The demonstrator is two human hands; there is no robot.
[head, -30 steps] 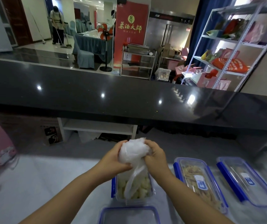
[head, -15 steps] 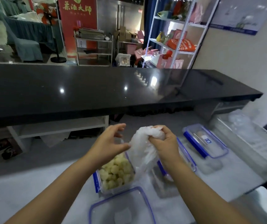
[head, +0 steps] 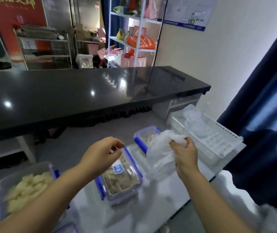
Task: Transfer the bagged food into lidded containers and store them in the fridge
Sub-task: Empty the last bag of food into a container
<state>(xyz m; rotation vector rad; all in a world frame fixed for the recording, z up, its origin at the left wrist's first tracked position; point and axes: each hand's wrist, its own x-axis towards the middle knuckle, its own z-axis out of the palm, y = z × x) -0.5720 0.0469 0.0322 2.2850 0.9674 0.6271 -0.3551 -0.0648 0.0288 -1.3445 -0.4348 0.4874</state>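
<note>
Unlidded container of pale food [head: 25, 185] at the counter's near left edge; left hand [head: 100, 153] loose and empty over a lidded container [head: 120, 179]. Right hand [head: 183, 153] bunched around the emptied bag [head: 159, 148], seemingly bound for the white basket [head: 225, 145] of spent bags at the counter's far right corner.

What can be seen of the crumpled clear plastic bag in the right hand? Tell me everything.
The crumpled clear plastic bag is thin, translucent white film, scrunched at the top and hanging loose below. It looks empty. The right hand grips its bunched upper part, fingers closed into the folds; the left hand is apart from it. It is held above the pale worktop, between two blue-clipped lidded containers and in front of a white slotted plastic basket.
</note>
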